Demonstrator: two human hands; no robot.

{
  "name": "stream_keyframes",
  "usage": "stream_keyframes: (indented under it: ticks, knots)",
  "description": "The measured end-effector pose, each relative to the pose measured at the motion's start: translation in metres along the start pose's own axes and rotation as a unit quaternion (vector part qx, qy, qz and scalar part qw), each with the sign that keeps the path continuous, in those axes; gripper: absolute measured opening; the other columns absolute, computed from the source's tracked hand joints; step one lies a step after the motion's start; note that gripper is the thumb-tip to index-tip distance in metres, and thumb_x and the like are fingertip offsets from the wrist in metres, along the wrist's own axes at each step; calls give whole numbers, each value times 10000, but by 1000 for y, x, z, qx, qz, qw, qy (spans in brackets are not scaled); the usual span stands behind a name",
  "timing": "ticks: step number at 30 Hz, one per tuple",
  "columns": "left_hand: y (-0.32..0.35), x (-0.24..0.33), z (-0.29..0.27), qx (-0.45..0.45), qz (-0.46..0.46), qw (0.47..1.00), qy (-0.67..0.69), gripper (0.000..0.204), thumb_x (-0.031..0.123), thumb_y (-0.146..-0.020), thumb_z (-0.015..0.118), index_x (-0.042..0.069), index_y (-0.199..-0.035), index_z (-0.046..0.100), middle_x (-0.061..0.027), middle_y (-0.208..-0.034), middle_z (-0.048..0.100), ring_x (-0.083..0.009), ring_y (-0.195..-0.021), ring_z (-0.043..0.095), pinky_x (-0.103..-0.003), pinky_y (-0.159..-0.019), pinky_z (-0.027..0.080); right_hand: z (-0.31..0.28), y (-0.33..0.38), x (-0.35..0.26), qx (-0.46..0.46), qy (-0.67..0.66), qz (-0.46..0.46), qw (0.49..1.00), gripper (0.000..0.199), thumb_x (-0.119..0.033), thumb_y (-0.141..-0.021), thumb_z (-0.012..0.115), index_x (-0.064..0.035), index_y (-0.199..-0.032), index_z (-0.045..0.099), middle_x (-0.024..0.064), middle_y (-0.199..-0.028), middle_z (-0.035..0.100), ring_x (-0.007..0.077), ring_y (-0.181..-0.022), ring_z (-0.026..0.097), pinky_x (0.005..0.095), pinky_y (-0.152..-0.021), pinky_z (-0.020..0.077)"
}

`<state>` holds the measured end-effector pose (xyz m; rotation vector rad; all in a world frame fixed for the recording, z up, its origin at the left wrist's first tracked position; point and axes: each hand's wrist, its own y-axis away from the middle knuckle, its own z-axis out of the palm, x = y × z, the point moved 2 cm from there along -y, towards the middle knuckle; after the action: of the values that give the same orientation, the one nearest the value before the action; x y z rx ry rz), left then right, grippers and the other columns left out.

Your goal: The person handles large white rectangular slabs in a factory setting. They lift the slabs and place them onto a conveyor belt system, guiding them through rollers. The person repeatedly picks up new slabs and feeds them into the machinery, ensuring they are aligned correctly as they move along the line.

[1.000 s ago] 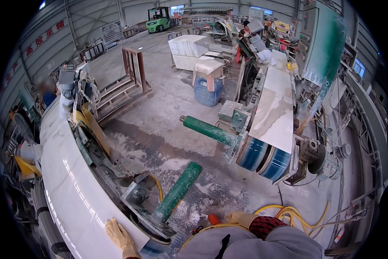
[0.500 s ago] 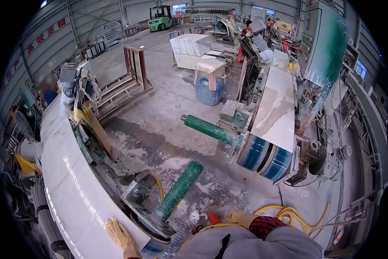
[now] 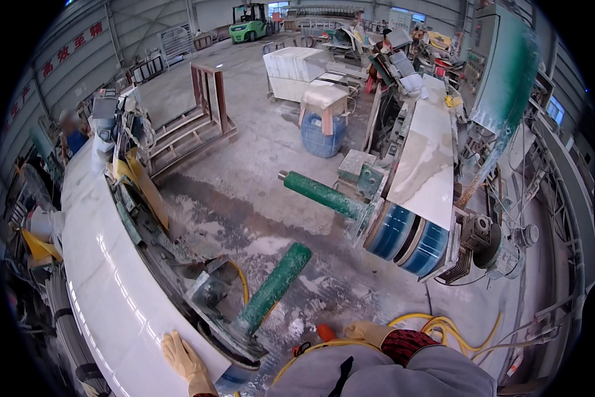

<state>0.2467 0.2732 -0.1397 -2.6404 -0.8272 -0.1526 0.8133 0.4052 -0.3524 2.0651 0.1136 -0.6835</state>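
Observation:
My left hand (image 3: 186,362), in a cream rubber glove, lies flat on a long glossy white stone slab (image 3: 105,278) near its closest end. The fingers are stretched out and hold nothing. Close to my waist is my right hand (image 3: 365,333), gloved the same way below a red and black patterned cuff. Its fingers are mostly hidden, so I cannot see if it grips anything. Just left of it is a small orange-red object (image 3: 325,332), beside a yellow hose (image 3: 310,348) that runs along my front.
Green rollers (image 3: 275,289) jut out from the machine beds. Right of me, a belt conveyor with blue drums (image 3: 391,231) carries another slab (image 3: 420,159). Ahead stand a blue barrel (image 3: 322,137), a rusty metal frame (image 3: 210,99) and a green forklift (image 3: 249,25). A person (image 3: 74,134) is at far left.
The view has tilted very slightly, shifting the surroundings a little. Both hands stay in nearly the same places, the left one still on the slab.

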Motion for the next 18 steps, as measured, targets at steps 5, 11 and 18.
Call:
stream_keyframes:
  ticks: [5,11,18]
  knots:
    - [0,7,-6,-4,0,1000,7,411,169,-1137,518,64,-1531,562,-230,-1643,488,-474,-1530,400,-540,-1287,304,1,4,-4,13,1,15,1000,493,-379,-987,627,-231,-1444,735,140,-1374,764,328,-1277,718,440,-1107,544]
    - [0,16,-14,-23,-13,1000,6,429,190,-1146,530,54,-1549,583,-237,-1679,472,-452,-1554,394,-519,-1303,303,-2,2,-9,15,50,0,999,491,-440,-1010,583,-252,-1434,744,142,-1417,740,336,-1309,703,442,-1130,528]
    - [8,21,-13,31,-13,998,46,398,152,-1105,564,73,-1488,635,-244,-1609,540,-464,-1526,427,-543,-1285,314,1,-11,-6,-16,94,-2,995,560,-484,-1030,554,-222,-1510,678,141,-1474,703,325,-1340,683,438,-1167,509]
